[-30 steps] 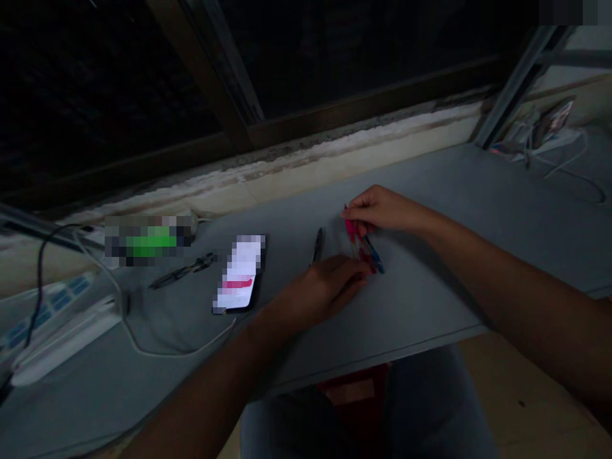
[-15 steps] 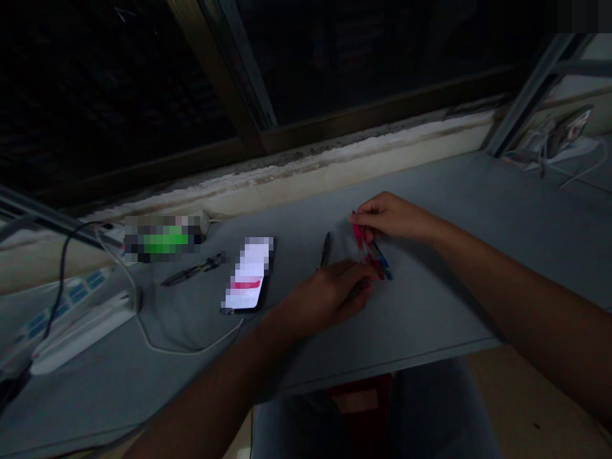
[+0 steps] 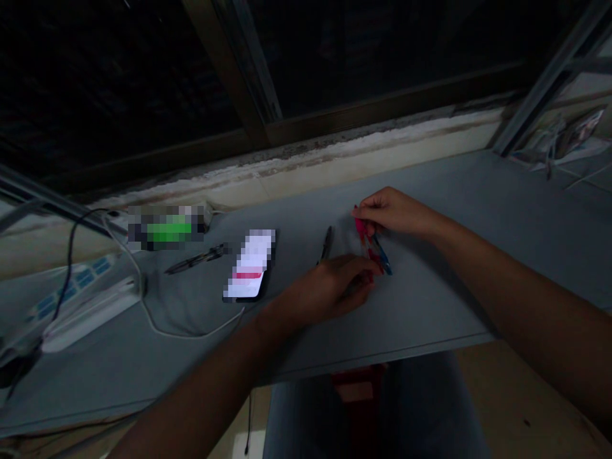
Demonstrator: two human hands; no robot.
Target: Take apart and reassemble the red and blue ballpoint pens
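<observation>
My right hand [image 3: 389, 210] pinches the pink-capped end of a red pen [image 3: 360, 226] on the grey desk. At the pen's lower end is my left hand [image 3: 342, 284], its thumb and fingers closed around a red part. Just right of that pen lies a blue pen [image 3: 384, 260], its upper end under my right hand; whether that hand grips it too is unclear. A black pen [image 3: 327, 241] lies just beyond my left hand, which hides its lower end. The dim light blurs fine detail at the fingertips.
Left of my hands lies a lit phone [image 3: 252, 264], with several dark pens [image 3: 196, 258] beyond it. A white cable [image 3: 191, 335] runs across the desk [image 3: 430, 299] near a power strip [image 3: 90, 315]. A window ledge [image 3: 310, 150] borders the back.
The view has shifted slightly. My left fingers have moved a little along the red pen's lower end; my right hand keeps its hold at the pink cap.
</observation>
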